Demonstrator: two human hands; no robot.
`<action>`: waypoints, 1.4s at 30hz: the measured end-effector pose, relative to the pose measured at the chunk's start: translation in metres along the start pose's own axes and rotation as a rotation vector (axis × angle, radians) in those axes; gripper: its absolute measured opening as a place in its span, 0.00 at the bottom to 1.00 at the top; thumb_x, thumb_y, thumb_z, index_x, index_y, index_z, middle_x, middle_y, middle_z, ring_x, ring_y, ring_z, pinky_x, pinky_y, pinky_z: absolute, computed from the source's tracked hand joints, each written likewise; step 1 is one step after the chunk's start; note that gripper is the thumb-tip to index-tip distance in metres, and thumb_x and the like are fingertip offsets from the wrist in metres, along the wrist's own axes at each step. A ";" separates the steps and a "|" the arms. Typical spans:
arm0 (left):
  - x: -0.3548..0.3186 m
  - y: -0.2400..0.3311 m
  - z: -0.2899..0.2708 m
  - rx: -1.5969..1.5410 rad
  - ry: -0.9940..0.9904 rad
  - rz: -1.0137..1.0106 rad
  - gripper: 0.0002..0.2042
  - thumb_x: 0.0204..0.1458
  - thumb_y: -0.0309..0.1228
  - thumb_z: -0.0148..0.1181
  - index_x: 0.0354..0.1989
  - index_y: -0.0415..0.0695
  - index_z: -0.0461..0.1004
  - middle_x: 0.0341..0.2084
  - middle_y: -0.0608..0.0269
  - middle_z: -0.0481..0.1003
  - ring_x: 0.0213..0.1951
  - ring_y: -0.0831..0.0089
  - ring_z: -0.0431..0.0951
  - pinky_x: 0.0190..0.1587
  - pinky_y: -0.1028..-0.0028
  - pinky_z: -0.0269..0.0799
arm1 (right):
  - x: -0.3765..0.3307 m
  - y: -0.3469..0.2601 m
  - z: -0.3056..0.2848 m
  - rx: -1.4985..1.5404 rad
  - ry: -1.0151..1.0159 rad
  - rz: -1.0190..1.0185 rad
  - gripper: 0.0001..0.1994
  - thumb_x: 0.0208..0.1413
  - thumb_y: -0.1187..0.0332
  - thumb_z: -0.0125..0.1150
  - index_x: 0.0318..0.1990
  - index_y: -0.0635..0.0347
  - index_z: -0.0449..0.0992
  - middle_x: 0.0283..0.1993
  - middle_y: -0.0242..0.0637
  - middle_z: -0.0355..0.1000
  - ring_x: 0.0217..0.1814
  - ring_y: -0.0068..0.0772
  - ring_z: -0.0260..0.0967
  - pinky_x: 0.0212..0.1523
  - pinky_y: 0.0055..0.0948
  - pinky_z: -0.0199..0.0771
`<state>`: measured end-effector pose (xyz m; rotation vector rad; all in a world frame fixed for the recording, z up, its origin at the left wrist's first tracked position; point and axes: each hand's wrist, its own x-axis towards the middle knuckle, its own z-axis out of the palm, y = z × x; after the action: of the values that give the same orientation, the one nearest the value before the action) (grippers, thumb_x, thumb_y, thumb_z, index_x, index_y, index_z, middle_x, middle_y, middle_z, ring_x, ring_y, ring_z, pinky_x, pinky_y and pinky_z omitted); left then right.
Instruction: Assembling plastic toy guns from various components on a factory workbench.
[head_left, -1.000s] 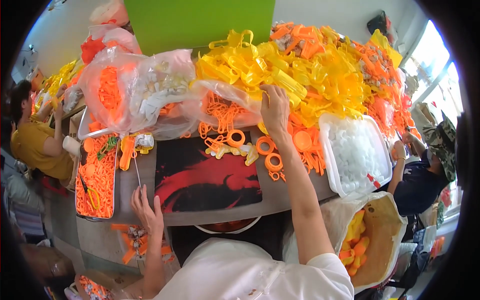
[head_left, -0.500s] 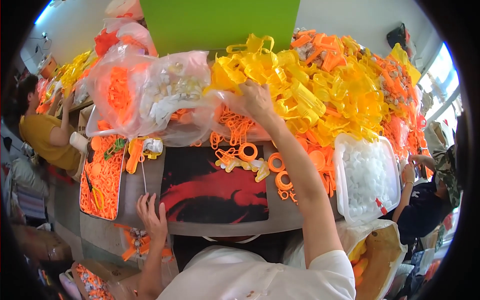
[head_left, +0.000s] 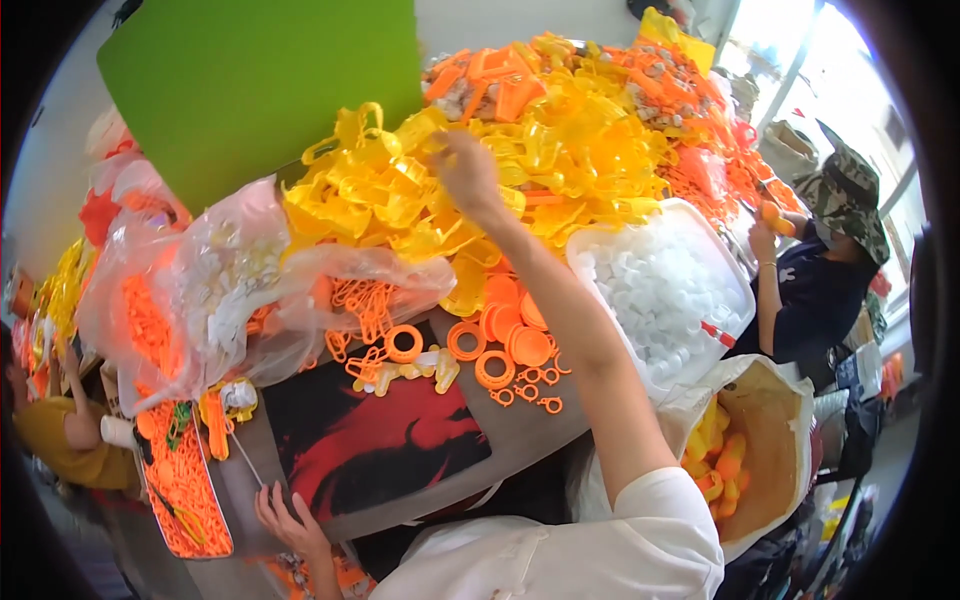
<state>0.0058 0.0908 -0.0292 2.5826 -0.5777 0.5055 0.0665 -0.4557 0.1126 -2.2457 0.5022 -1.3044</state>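
My right hand (head_left: pixel 466 172) is stretched over the heap of yellow translucent plastic parts (head_left: pixel 590 165). Its fingers look bent and are smeared, so whether they hold a part is unclear. At the table's near edge my left hand (head_left: pixel 297 522) lies with fingers apart and holds nothing. By its fingertips ends a thin white stick (head_left: pixel 246 461), which runs from an orange-and-white plastic piece (head_left: pixel 216 424). Between the hands lies a black-and-red mat (head_left: pixel 380 440). Small yellow-and-white parts (head_left: pixel 410 372) and an orange ring (head_left: pixel 403 343) sit at its far edge.
A white tub (head_left: pixel 745 318) holds translucent white pieces. Orange discs (head_left: pixel 530 346) lie beside it. At left stand a tray of orange parts (head_left: pixel 190 500) with scissors (head_left: pixel 180 517) and clear bags (head_left: pixel 245 270). A lined box (head_left: pixel 800 455) stands low right. Co-workers (head_left: pixel 815 270) sit at both sides.
The view has swung to the right and tilted. My right hand has moved away from the yellow pieces at the heap's near-left part, farther over the heap. My left hand stays at the table edge.
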 end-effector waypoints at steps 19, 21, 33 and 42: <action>0.003 0.005 -0.002 0.033 -0.023 0.009 0.18 0.62 0.35 0.53 0.53 0.33 0.71 0.55 0.44 0.66 0.59 0.49 0.64 0.61 0.55 0.58 | 0.042 0.055 -0.011 -0.657 0.273 -0.504 0.01 0.48 0.68 0.63 0.28 0.52 0.80 0.75 0.27 0.47 0.70 0.55 0.47 0.64 0.57 0.55; 0.003 0.006 0.000 0.024 -0.055 -0.030 0.18 0.62 0.35 0.52 0.54 0.34 0.70 0.55 0.45 0.66 0.59 0.49 0.64 0.61 0.55 0.58 | 0.041 0.050 -0.013 -0.752 0.102 -0.581 0.03 0.49 0.68 0.63 0.29 0.53 0.80 0.75 0.27 0.46 0.71 0.55 0.45 0.65 0.58 0.54; 0.003 0.020 -0.008 -0.018 -0.083 -0.059 0.17 0.62 0.33 0.52 0.54 0.33 0.68 0.56 0.45 0.66 0.59 0.50 0.65 0.61 0.57 0.59 | 0.076 0.170 -0.172 -0.762 0.327 0.571 0.15 0.50 0.67 0.56 0.46 0.57 0.76 0.46 0.38 0.74 0.50 0.40 0.72 0.48 0.40 0.71; 0.009 0.016 -0.004 0.011 -0.048 -0.027 0.17 0.61 0.32 0.54 0.53 0.33 0.69 0.56 0.46 0.66 0.59 0.49 0.64 0.62 0.57 0.57 | 0.065 0.185 -0.211 -1.264 0.355 0.004 0.13 0.50 0.62 0.60 0.43 0.52 0.75 0.44 0.31 0.76 0.47 0.38 0.71 0.47 0.50 0.66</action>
<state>0.0047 0.0770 -0.0169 2.6157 -0.5566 0.4395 -0.1002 -0.6889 0.1397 -2.8664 1.8750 -1.6227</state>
